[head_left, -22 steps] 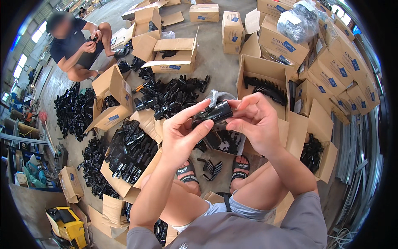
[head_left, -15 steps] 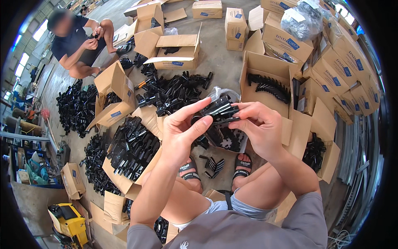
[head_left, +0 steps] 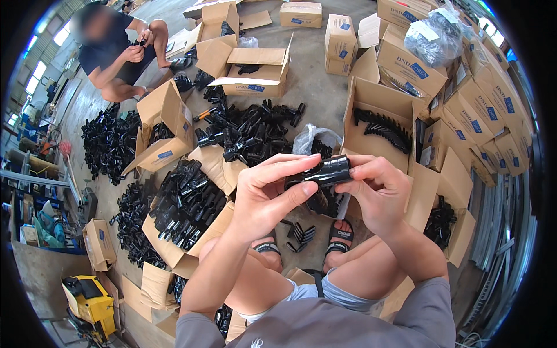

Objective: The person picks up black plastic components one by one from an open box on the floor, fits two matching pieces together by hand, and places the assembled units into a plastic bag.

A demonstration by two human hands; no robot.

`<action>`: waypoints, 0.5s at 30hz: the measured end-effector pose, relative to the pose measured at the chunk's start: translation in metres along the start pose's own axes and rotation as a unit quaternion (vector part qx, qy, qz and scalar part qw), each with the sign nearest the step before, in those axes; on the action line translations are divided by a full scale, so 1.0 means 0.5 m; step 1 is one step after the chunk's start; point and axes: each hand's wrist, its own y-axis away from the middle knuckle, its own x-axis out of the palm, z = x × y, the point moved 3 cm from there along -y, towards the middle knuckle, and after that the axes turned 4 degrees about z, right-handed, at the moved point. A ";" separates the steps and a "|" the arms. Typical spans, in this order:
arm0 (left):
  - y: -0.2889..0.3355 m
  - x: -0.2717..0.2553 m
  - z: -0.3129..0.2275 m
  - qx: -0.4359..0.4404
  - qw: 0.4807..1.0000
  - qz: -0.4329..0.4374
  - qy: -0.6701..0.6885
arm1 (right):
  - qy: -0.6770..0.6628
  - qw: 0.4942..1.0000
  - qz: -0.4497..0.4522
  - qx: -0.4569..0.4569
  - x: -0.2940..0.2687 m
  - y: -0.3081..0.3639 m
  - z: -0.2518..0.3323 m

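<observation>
Above the person's knees, at chest height in the head view, a short black plastic tube fitting is held between both hands. The left hand is closed on it only at the tips: thumb below and forefinger above pinch its left end, the other fingers curled loosely beneath. The right hand is folded around its right end, thumb on top, the palm hidden behind the knuckles. The fitting lies roughly level, its glossy side turned up toward the camera; this two-ended grip appears meant to steady the piece for close handling, though whether a second part is being joined to it cannot be told.

Directly below the hands, between two sandalled feet, a few loose black pieces lie on the concrete floor. A clear plastic bag sits just beyond the hands. Ahead, a heap of black fittings spreads across the floor, and an open cardboard box on the person's left is full of similar parts, near enough to reach. An upright open box on the right holds a row of curved black pieces. Stacked closed cartons line the right side. A co-worker sits well apart at the upper left, hands busy with a small dark item. A yellow machine stands at lower left.
</observation>
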 end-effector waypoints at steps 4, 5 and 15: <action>0.002 0.010 0.008 -0.057 0.997 -0.039 0.016 | -0.026 0.998 -0.029 0.044 -0.002 0.000 -0.027; 0.002 0.010 0.009 -0.057 0.997 -0.039 0.019 | -0.043 0.997 -0.038 0.060 -0.001 -0.003 -0.033; -0.003 -0.040 0.031 -0.184 0.918 -0.203 0.285 | 0.211 0.891 0.074 0.395 -0.040 -0.011 -0.283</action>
